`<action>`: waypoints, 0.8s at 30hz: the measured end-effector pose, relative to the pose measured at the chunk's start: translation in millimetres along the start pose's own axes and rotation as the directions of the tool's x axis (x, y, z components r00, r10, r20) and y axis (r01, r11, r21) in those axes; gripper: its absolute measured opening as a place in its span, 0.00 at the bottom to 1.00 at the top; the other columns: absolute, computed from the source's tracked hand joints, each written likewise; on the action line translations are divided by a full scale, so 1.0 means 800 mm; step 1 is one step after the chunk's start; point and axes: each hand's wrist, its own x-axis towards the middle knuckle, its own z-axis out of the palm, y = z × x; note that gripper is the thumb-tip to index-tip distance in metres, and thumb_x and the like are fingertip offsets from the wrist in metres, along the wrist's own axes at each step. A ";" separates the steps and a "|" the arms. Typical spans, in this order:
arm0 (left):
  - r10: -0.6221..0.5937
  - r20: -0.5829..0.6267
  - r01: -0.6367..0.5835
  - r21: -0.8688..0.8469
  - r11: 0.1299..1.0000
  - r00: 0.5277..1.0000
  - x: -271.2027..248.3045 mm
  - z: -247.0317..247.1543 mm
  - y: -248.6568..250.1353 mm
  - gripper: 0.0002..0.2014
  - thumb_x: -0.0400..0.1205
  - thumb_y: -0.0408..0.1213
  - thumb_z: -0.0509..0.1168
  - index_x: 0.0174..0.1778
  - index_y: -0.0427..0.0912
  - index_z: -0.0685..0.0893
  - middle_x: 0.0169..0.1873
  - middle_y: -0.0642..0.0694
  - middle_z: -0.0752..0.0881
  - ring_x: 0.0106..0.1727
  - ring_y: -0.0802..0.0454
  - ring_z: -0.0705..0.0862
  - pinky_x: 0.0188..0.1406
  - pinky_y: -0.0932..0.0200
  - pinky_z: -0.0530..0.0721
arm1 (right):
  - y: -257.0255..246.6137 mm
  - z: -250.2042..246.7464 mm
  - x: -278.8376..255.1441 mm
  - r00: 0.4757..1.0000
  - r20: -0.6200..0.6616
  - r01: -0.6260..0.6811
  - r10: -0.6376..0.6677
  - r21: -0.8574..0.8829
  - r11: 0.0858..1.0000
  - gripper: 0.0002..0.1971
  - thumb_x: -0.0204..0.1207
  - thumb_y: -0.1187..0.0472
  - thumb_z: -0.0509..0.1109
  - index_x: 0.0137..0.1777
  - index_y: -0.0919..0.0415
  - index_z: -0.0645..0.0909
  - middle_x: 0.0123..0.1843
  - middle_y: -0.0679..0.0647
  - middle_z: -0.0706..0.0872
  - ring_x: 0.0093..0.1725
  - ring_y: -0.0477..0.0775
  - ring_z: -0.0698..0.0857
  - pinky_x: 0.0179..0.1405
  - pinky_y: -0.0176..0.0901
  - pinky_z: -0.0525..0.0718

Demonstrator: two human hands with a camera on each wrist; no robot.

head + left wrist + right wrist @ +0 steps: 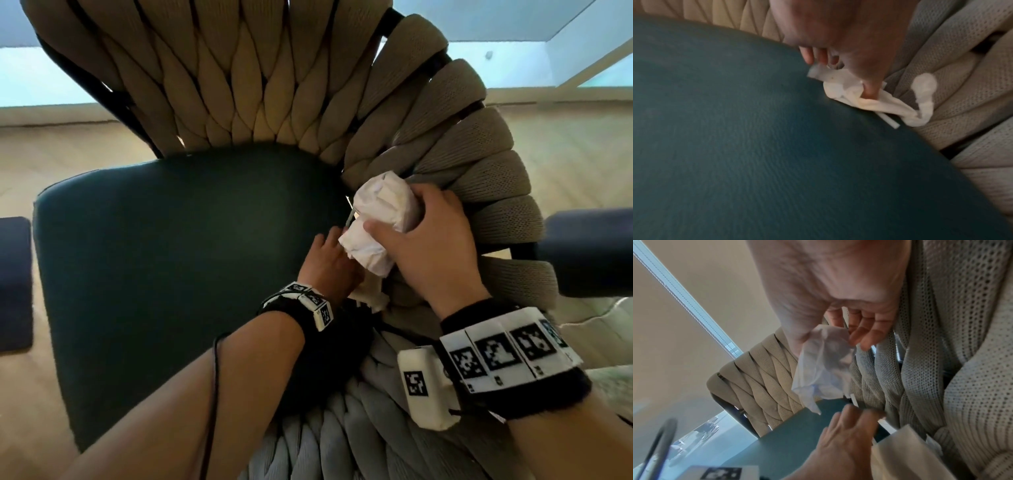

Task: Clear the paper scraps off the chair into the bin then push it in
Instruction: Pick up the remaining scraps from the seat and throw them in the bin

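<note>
Paper scraps [849,95] are lying under the left hand [325,263], whose thumb is pinching them against the chair [171,257] seat edge; beyond it, the right hand [431,246] is gripping a crumpled wad [380,219]. Thin pieces could slip into the woven side gap.

You see a dark teal seat [164,260] ringed by a beige backrest [239,78] woven in thick braided bands with a fine mesh texture. The crumpled paper [380,219] is white, and your wristbands [507,359] are black with white tiles bearing black square codes.
</note>
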 end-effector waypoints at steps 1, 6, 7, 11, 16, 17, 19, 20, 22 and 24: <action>0.052 0.014 -0.053 0.065 0.996 0.999 0.003 -0.001 -0.001 0.33 0.82 0.54 0.58 0.83 0.48 0.61 0.80 0.43 0.66 0.77 0.40 0.65 0.72 0.45 0.64 | 0.001 -0.001 0.000 1.000 0.000 0.005 -0.005 0.001 1.000 0.33 0.65 0.45 0.79 0.69 0.55 0.76 0.66 0.55 0.77 0.64 0.52 0.78 0.57 0.35 0.69; 0.201 0.173 -0.236 0.212 0.949 0.964 0.012 -0.006 -0.016 0.43 0.76 0.67 0.61 0.83 0.50 0.58 0.83 0.45 0.62 0.82 0.42 0.58 0.78 0.44 0.56 | 0.004 -0.006 0.002 0.999 0.011 0.045 -0.044 -0.016 0.999 0.32 0.65 0.45 0.79 0.67 0.55 0.76 0.65 0.54 0.77 0.62 0.52 0.78 0.57 0.37 0.71; 0.214 0.165 -0.248 0.223 0.943 0.963 0.011 -0.007 -0.019 0.44 0.74 0.69 0.62 0.83 0.51 0.59 0.82 0.46 0.63 0.81 0.42 0.59 0.77 0.45 0.57 | 0.004 -0.007 0.002 0.999 0.017 0.048 -0.048 -0.016 0.999 0.32 0.65 0.45 0.79 0.68 0.55 0.76 0.65 0.54 0.77 0.62 0.52 0.78 0.57 0.37 0.71; 0.218 0.150 -0.244 0.187 0.952 0.964 0.002 -0.006 -0.018 0.37 0.78 0.64 0.61 0.80 0.49 0.65 0.79 0.46 0.67 0.77 0.44 0.64 0.75 0.49 0.62 | 0.004 -0.008 0.000 0.998 0.032 0.049 -0.049 -0.003 0.999 0.32 0.65 0.47 0.80 0.68 0.55 0.76 0.66 0.54 0.76 0.62 0.50 0.77 0.56 0.36 0.70; 0.193 0.144 -0.209 0.105 0.972 0.971 -0.025 0.004 -0.033 0.37 0.79 0.57 0.63 0.81 0.45 0.63 0.79 0.41 0.66 0.74 0.40 0.68 0.70 0.47 0.69 | 0.003 -0.005 0.000 0.998 0.039 0.054 -0.054 0.010 0.999 0.32 0.65 0.47 0.80 0.67 0.56 0.76 0.66 0.54 0.76 0.62 0.50 0.77 0.56 0.35 0.70; 0.206 0.134 -0.220 0.098 0.971 0.969 -0.031 0.004 -0.039 0.36 0.79 0.57 0.64 0.80 0.45 0.64 0.77 0.41 0.67 0.72 0.40 0.69 0.67 0.47 0.71 | 0.002 -0.005 0.001 0.998 0.038 0.055 -0.056 0.010 0.998 0.32 0.65 0.47 0.80 0.67 0.56 0.76 0.66 0.54 0.76 0.62 0.50 0.77 0.56 0.35 0.70; 0.225 0.127 -0.241 0.122 0.963 0.966 -0.045 0.004 -0.049 0.34 0.79 0.57 0.63 0.78 0.46 0.66 0.75 0.43 0.69 0.70 0.41 0.70 0.66 0.48 0.72 | 0.000 -0.003 0.001 0.997 0.045 0.062 -0.062 0.009 0.998 0.32 0.65 0.47 0.79 0.67 0.55 0.75 0.67 0.54 0.76 0.63 0.50 0.77 0.56 0.35 0.70; 0.222 0.133 -0.239 0.136 0.961 0.966 -0.053 0.006 -0.054 0.33 0.79 0.57 0.63 0.78 0.46 0.67 0.74 0.43 0.70 0.70 0.41 0.70 0.67 0.47 0.72 | -0.002 -0.002 0.000 0.997 0.050 0.065 -0.065 0.009 0.998 0.32 0.65 0.47 0.79 0.68 0.55 0.75 0.68 0.54 0.75 0.63 0.49 0.77 0.56 0.36 0.70; 0.181 0.143 -0.200 0.128 0.972 0.973 -0.068 0.010 -0.061 0.30 0.81 0.53 0.62 0.78 0.46 0.66 0.74 0.42 0.69 0.71 0.41 0.69 0.68 0.48 0.72 | -0.005 0.001 -0.003 0.996 0.059 0.073 -0.073 0.006 0.997 0.32 0.65 0.46 0.79 0.67 0.55 0.75 0.68 0.54 0.75 0.62 0.48 0.76 0.56 0.36 0.71; 0.130 0.162 -0.149 0.114 0.982 0.978 -0.076 0.012 -0.062 0.28 0.82 0.48 0.61 0.78 0.45 0.65 0.74 0.41 0.69 0.71 0.40 0.69 0.68 0.48 0.74 | -0.007 0.006 -0.006 0.993 0.079 0.085 -0.085 -0.002 0.996 0.32 0.65 0.46 0.80 0.67 0.55 0.75 0.67 0.54 0.76 0.61 0.47 0.76 0.55 0.37 0.71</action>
